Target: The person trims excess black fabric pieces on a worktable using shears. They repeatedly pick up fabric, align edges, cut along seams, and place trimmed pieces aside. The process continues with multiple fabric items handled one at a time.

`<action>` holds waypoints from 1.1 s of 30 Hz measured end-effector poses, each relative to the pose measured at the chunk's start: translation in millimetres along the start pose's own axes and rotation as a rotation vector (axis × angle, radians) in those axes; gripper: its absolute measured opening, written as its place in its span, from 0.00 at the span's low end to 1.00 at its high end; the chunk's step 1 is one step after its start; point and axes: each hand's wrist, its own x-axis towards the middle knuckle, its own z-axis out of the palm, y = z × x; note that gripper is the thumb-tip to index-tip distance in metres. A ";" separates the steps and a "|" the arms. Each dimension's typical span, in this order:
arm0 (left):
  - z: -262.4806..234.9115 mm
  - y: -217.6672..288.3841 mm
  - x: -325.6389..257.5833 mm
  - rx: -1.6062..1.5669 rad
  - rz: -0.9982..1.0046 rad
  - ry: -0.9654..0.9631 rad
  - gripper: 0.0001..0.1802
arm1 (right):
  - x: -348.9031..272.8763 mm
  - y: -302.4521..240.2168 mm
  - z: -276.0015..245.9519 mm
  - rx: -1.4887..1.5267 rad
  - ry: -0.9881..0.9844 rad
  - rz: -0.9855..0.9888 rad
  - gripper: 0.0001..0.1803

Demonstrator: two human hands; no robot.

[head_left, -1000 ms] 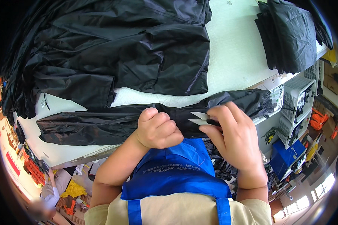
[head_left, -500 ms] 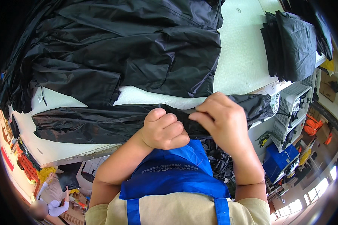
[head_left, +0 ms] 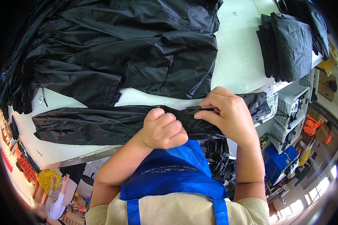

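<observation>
Black, shiny cloth covers most of the white table (head_left: pixel 236 63): a big jacket (head_left: pixel 124 52) lies spread from nine o'clock up to twelve o'clock, with its hem reaching toward the middle. Just below it, a long rolled strip (head_left: pixel 94 125) of the same cloth stretches across the near table edge from nine o'clock to three o'clock, where its end hangs over the edge. At one o'clock a folded stack (head_left: pixel 289 45) of dark cloth sits near the far corner, well apart from the strip. At three o'clock, past the table edge, stand white wire baskets (head_left: pixel 289 108), and a blue bin (head_left: pixel 276 161) lies at four o'clock. A blue apron (head_left: pixel 169 176) fills the six o'clock part.

Near the centre, the left hand (head_left: pixel 163 129) is clenched in a fist around the strip. The right hand (head_left: pixel 229 112), just beside it toward three o'clock, grips the strip's upper fold, with small dark snips (head_left: pixel 197 109) pinched between its thumb and fingers (head_left: pixel 210 103). The snips' tips lie on the cloth between the two hands. At seven o'clock, low and far off, another person in a white sleeve (head_left: pixel 58 206) bends down.
</observation>
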 end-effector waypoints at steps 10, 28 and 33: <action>-0.1 0.4 -2.9 0.005 0.005 -0.009 0.16 | 6.5 -3.8 11.6 -0.039 -0.009 -0.051 0.12; -6.5 -48.6 51.7 0.123 -0.586 -0.535 0.20 | -65.3 61.7 -61.1 -0.298 0.343 -0.160 0.21; -38.8 -29.9 36.5 0.026 -0.179 -0.222 0.16 | -108.5 70.9 -49.5 -0.493 0.016 0.122 0.49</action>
